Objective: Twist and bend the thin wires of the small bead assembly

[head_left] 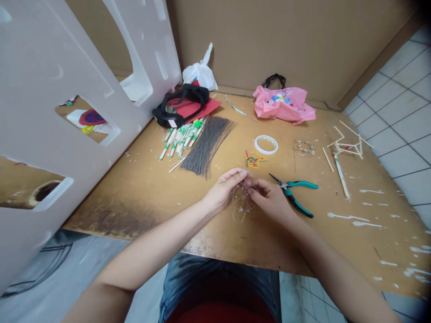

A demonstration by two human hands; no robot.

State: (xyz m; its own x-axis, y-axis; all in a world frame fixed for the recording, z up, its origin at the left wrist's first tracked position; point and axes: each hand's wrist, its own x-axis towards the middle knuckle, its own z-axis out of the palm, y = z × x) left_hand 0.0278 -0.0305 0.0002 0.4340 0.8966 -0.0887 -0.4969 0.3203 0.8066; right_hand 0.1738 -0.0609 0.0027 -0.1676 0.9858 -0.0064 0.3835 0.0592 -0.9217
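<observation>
Above tabletop (144, 184), two hands (220, 192), one wire tangle (241, 205)

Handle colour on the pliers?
Teal with black: the pliers' handles show best in the head view, the only one here.

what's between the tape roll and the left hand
In the head view, a small tangle of red, yellow and green strands lies on the table between the tape roll and the left hand.
</observation>
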